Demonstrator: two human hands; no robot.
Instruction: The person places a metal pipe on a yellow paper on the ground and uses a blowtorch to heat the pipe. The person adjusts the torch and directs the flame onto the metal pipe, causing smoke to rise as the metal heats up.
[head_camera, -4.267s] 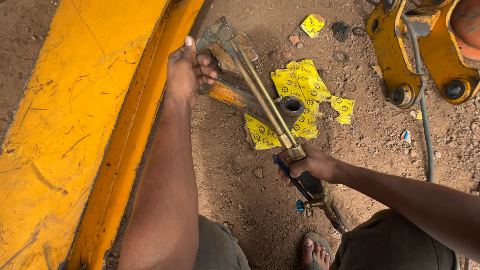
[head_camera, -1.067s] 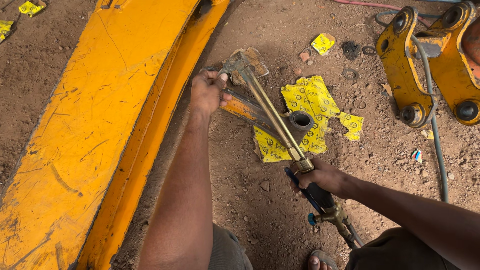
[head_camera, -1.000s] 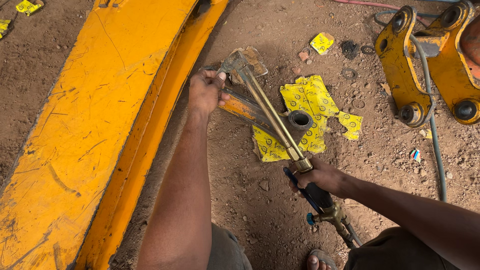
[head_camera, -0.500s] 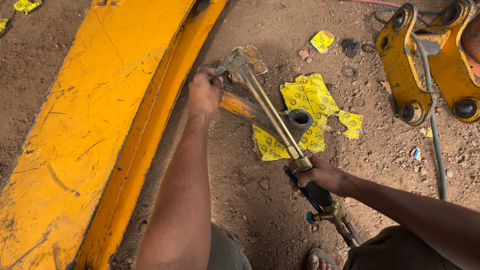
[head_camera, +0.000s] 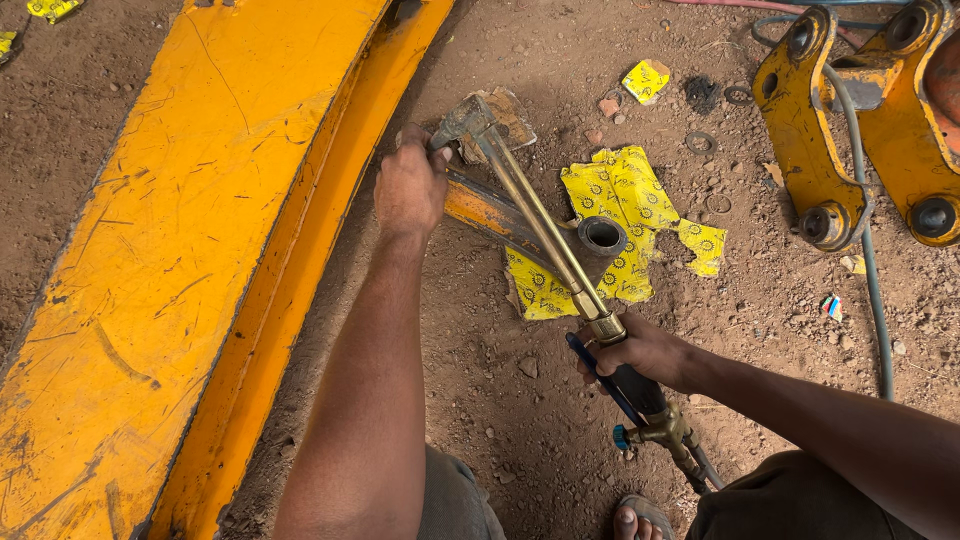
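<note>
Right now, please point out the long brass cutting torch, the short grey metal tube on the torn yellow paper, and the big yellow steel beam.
Long brass cutting torch (head_camera: 540, 225), head view, middle of its twin tubes.
Short grey metal tube (head_camera: 603, 237), head view, open end's rim.
Big yellow steel beam (head_camera: 190, 230), head view, scratched top face.

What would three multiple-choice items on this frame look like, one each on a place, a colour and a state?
1. Where does the short metal sleeve lie?
A. on the torn yellow sheet
B. on the yellow boom
C. in the right hand

2. What colour is the lever on the cutting torch?
A. red
B. blue
C. white

3. What is the left hand doing?
A. lying open on the dirt
B. gripping near the torch head
C. holding a hose

Answers:
1 A: the sleeve rests on the sheet on the ground.
2 B: a blue lever runs beside the black handle.
3 B: its fingers close by the head.
</note>
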